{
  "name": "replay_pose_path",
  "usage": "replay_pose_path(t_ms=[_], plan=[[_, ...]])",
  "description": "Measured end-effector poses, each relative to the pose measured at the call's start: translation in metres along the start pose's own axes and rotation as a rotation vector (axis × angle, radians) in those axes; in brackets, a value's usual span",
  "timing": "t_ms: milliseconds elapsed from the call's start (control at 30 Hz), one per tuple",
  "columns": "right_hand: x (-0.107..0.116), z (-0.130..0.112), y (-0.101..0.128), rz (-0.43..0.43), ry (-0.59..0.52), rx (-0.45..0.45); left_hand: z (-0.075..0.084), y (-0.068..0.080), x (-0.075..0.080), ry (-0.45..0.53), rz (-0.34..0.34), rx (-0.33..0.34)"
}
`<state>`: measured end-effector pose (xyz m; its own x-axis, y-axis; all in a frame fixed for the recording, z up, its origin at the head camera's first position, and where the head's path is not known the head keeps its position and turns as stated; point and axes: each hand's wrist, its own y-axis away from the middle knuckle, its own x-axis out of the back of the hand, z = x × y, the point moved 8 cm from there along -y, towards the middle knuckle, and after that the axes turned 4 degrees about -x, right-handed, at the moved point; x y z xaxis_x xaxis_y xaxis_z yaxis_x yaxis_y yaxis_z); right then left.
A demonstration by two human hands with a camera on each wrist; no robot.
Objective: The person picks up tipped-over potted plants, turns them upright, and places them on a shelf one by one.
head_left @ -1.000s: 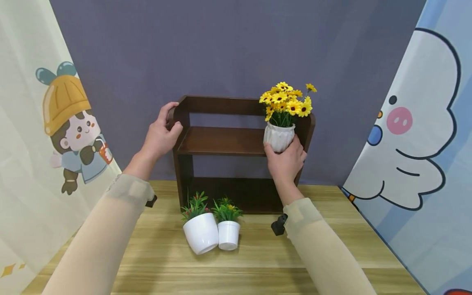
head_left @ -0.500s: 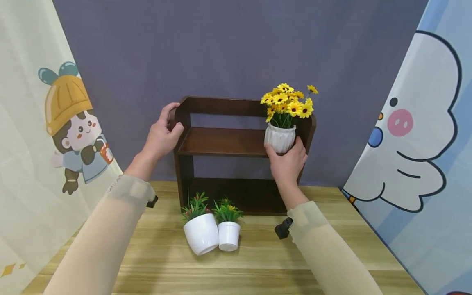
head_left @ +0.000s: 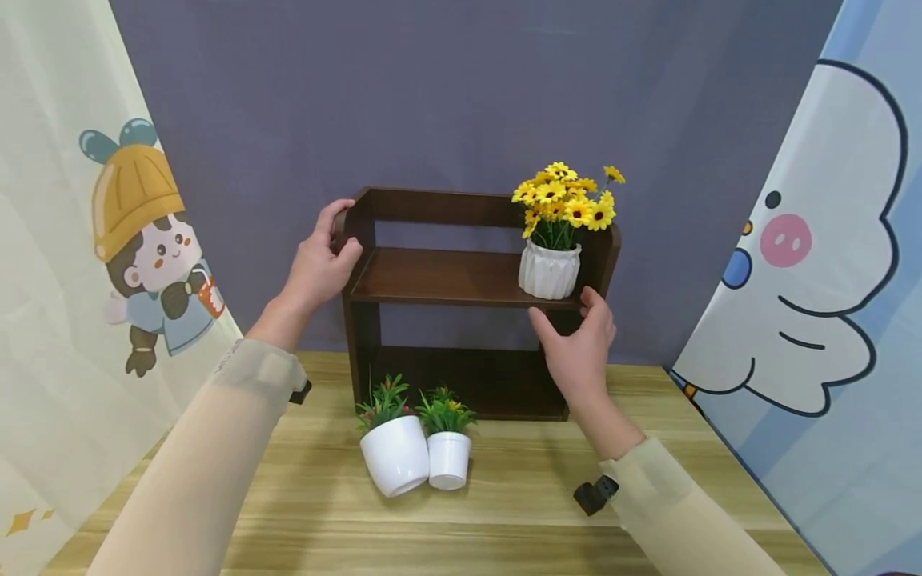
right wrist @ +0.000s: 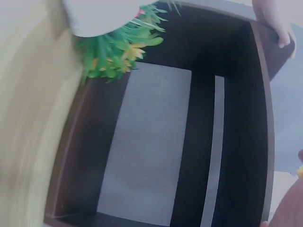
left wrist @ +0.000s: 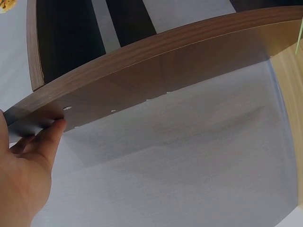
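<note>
A dark brown two-tier wooden shelf stands on the table. At its left side panel, my left hand grips the upper edge, thumb on the inner side and fingers on the outer face. On the upper tier, at the right end, sits an upright white ribbed flowerpot with yellow daisy-like flowers. Just below and in front of it, my right hand is apart from the pot, thumb and fingers spread with nothing between them. In the right wrist view only part of that hand shows.
Before the shelf, two smooth white pots with green plants lie tilted side by side on the wooden table: a larger one and a smaller one. Cartoon-printed curtains flank the table, and a grey-blue cloth hangs behind.
My right hand has let go of the yellow-flower pot and drawn back downward and slightly right. The pot stays on the upper tier, while my left hand keeps its hold on the shelf.
</note>
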<state>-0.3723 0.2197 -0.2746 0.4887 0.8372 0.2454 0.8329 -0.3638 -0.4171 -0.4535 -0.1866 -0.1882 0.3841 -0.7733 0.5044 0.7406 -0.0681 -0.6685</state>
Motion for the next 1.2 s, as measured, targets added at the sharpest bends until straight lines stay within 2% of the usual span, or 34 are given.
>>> replay_pose_path(t_ms=[267,633,933,1200], plan=[[0.004,0.033,0.030,-0.202,-0.013,-0.068,-0.001,0.000,-0.002,0.001,-0.005,-0.005],[-0.005,0.088,0.061,-0.477,-0.016,-0.174,0.001,0.000,-0.003,0.002,-0.003,-0.004],[-0.020,0.107,0.080,-0.663,-0.054,-0.173,0.004,-0.001,0.000,-0.004,0.007,-0.013],[-0.035,0.122,0.098,-0.764,-0.004,-0.194,0.003,0.000,-0.001,-0.004,-0.006,-0.006]])
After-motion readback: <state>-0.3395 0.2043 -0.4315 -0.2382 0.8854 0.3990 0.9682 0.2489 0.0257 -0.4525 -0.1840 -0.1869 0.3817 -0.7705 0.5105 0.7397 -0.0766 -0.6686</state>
